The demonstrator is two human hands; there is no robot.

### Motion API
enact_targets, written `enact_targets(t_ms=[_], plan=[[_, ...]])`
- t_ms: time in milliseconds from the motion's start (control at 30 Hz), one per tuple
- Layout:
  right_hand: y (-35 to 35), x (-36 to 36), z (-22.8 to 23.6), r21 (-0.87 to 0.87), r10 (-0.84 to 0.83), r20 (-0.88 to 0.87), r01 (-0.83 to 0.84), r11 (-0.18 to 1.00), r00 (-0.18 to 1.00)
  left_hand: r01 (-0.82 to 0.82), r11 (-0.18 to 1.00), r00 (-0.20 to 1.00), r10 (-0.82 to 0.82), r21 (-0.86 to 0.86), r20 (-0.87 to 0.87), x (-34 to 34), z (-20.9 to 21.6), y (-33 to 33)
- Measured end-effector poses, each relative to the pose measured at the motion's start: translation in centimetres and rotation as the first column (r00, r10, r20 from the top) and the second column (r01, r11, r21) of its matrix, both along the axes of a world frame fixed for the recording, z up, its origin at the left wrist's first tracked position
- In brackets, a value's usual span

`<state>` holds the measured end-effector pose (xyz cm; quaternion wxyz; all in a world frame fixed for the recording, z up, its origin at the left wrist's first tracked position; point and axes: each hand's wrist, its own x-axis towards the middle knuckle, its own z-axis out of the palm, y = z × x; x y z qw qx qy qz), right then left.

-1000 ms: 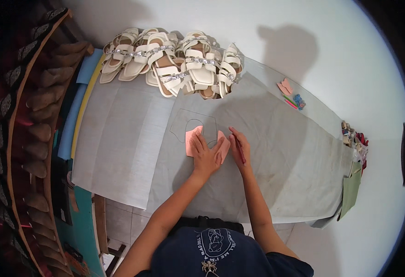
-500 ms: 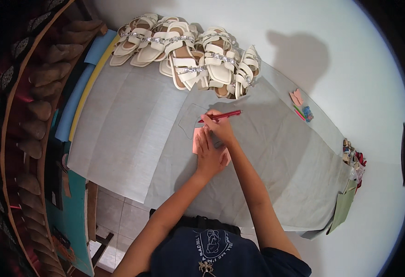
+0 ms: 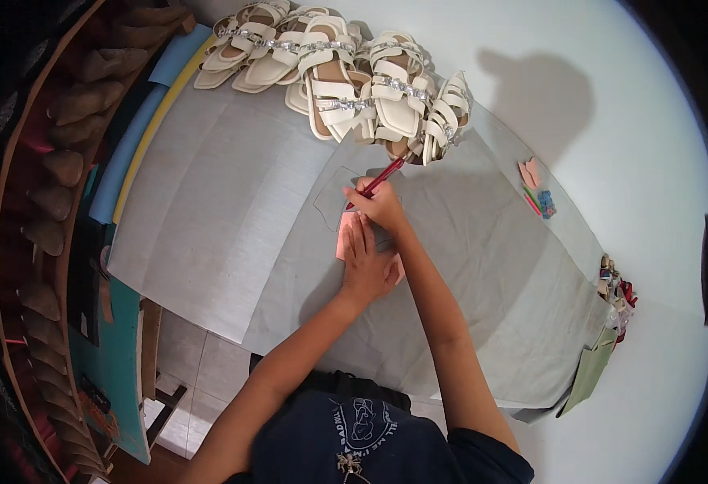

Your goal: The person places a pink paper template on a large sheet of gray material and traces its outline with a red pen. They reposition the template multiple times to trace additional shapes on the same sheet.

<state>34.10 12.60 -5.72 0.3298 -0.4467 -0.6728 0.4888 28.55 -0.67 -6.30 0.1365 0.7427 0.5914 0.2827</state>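
Note:
A pink pattern piece [image 3: 344, 239] lies on the grey material [image 3: 459, 266] that covers the table. Across it my left hand [image 3: 364, 260] is spread flat, fingers pointing away from me, and hides most of the piece. My right hand [image 3: 380, 203] grips a dark red pen [image 3: 385, 173], its tip down at the pattern piece's far edge, just beyond the left fingertips. Thin drawn outlines [image 3: 321, 211] show on the grey material to the left of my hands. Part of a drawn line also shows beside the left hand.
White strappy sandals [image 3: 329, 77] with jewelled bands are heaped at the table's far side. Small pink pieces [image 3: 529, 173], coloured sticks [image 3: 532, 202] and a blue item [image 3: 546, 203] lie to the right. Shoe lasts [image 3: 63, 168] fill a rack at left. A green sheet [image 3: 589, 375] hangs at the right edge.
The pen has tilted more upright, its top swinging away from me, and the right hand has shifted slightly along the pattern edge. The left hand stays pressed down. The whole view has shifted a little.

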Motion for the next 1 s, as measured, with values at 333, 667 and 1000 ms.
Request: enact_targets(t_ms=[333,667,1000], plan=[[-0.1,0.0,0.0,-0.017,-0.016,0.059,0.017,1.000,0.998,0.003,1.000,1.000,-0.004,-0.021,-0.004,0.0,0.2,0.1],[-0.2,0.0,0.2,0.008,0.000,0.016,0.000,1.000,1.000,0.011,1.000,1.000,-0.011,-0.029,-0.002,-0.1,0.9,0.1],[-0.2,0.1,0.9,0.007,0.031,0.116,-0.033,0.999,0.993,0.021,0.998,1.000,-0.021,-0.053,-0.010,-0.1,1.1,0.1]])
